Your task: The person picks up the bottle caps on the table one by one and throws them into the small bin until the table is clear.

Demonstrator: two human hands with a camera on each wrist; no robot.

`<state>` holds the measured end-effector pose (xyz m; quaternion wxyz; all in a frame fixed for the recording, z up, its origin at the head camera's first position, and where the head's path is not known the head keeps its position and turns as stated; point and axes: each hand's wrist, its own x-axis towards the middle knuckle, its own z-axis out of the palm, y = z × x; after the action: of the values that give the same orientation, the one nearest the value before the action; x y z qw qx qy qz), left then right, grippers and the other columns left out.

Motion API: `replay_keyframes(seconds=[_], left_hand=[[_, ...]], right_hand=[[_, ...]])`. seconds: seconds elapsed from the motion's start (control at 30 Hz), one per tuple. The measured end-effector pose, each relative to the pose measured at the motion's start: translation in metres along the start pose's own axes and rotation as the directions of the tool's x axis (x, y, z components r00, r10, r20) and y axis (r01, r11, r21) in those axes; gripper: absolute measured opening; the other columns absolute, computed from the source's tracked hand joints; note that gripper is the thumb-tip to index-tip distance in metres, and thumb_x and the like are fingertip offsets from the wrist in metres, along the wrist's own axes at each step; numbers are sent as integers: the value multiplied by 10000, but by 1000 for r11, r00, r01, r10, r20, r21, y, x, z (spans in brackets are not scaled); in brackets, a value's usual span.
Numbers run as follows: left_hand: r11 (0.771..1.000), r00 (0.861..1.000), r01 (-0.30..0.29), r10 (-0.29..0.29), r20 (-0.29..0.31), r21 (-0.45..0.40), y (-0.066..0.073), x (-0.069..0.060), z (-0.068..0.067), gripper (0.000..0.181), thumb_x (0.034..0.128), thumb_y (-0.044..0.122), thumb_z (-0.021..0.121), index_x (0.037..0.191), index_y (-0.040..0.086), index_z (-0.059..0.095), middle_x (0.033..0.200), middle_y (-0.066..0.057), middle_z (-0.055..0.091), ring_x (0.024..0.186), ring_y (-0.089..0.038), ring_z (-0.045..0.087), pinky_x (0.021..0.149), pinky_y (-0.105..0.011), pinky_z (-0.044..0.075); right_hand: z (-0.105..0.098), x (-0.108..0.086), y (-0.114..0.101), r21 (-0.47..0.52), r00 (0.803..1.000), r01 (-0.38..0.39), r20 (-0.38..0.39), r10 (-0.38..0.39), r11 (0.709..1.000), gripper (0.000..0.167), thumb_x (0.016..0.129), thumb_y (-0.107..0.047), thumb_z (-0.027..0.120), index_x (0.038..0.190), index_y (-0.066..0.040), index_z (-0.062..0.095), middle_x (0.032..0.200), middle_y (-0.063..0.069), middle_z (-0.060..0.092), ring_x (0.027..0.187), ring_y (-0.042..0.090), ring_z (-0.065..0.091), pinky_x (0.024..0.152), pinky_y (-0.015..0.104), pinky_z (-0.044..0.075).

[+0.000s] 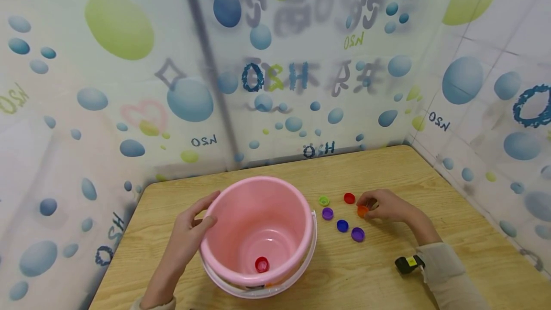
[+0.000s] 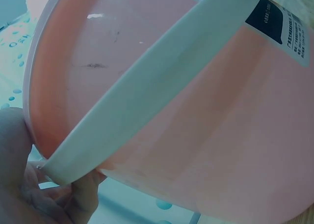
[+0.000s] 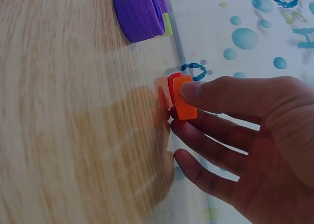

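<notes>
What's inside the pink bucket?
One red cap lies at the bottom of the pink bucket. The near rim covers the near inner wall and that edge of the floor; anything there can't be seen.

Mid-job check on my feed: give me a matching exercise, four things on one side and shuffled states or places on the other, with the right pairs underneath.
Things:
1. left hand
2. right hand
3. bucket
4. blue cap

States or places:
A. has a red cap inside
B. lies between two purple caps
C. grips a pink rim
D. pinches an orange cap

Pairs: 1-C, 2-D, 3-A, 4-B
</notes>
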<state>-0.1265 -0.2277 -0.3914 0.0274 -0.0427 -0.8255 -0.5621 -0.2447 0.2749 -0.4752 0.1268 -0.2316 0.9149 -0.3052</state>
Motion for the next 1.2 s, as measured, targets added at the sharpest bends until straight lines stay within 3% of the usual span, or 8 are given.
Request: replay_keyframes(seconds=[0.43,1.2], left_hand=[[1000,1000,-3,3,-6,13,-1,1,0,486,1022,126,567,1505,169,544,1509,-145,553,1040,-315,761,747,-312,631],[999,1000,-26,27,-14,28,0,2,0,484,1021,123,571,1503,157,546,1488,-157,569,1042,-300,758,759,-276,619]], right_hand=[[-1,-2,-6,5,1000,5,-5,-5,1000,287,855,-102,797,1121,-19,728,1063,54,736,941,180,664,834,321,573],[0,1,3,-8,1000,15,-7,-15,1000,267,864,-136,799,1107,-46,735,1039,34,738,926,159,662,824,306,569]])
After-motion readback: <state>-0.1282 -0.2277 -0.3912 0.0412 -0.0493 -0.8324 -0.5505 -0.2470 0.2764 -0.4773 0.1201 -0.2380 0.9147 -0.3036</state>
